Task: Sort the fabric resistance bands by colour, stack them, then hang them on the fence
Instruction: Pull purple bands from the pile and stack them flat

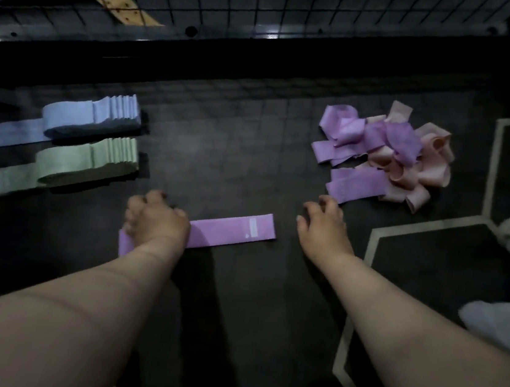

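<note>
Two bare forearms reach out over dark floor. Left hand [155, 219] low, fingers curled over left end of flat purple band [233, 231], holding it down. Band's long axis runs left-right, label end toward right. Right hand [324, 222] holds nothing, fingers loosely bent. Mixed purple-pink pile [383, 154] lies just beyond it, up and right. Nearest purple strip [356, 185] sits just past fingertips, so right hand nearer. Farther left: green stack [90, 162], blue stack [93, 115], side by side. Fence [238, 4] at back.
</note>
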Demonstrator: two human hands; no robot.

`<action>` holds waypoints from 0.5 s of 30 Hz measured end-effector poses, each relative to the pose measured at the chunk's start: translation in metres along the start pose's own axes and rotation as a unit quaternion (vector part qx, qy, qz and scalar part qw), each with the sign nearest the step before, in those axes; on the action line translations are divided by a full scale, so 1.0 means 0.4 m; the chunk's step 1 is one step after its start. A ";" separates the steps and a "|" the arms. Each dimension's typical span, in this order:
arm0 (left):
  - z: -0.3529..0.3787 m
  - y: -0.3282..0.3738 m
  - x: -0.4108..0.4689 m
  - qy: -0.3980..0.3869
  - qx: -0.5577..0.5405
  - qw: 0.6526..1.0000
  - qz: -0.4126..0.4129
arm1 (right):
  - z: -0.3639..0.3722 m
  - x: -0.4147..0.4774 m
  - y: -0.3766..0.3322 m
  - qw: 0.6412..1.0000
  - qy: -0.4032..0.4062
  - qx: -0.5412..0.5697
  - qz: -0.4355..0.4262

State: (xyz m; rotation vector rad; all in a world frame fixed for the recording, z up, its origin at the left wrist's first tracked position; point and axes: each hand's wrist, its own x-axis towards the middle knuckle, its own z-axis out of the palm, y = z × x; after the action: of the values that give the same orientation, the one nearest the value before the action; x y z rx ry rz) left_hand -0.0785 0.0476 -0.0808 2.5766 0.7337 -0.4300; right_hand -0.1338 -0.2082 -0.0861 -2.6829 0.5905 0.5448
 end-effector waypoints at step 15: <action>0.233 0.429 -0.230 -0.452 -0.397 0.791 -0.109 | -0.057 0.052 0.127 0.982 0.106 0.152 -0.017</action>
State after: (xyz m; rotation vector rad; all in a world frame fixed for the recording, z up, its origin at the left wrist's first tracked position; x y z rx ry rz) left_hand -0.0740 -0.1679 -0.0706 1.2571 0.6287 -1.0498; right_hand -0.1328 -0.2677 -0.0875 -2.4674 0.6263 0.1424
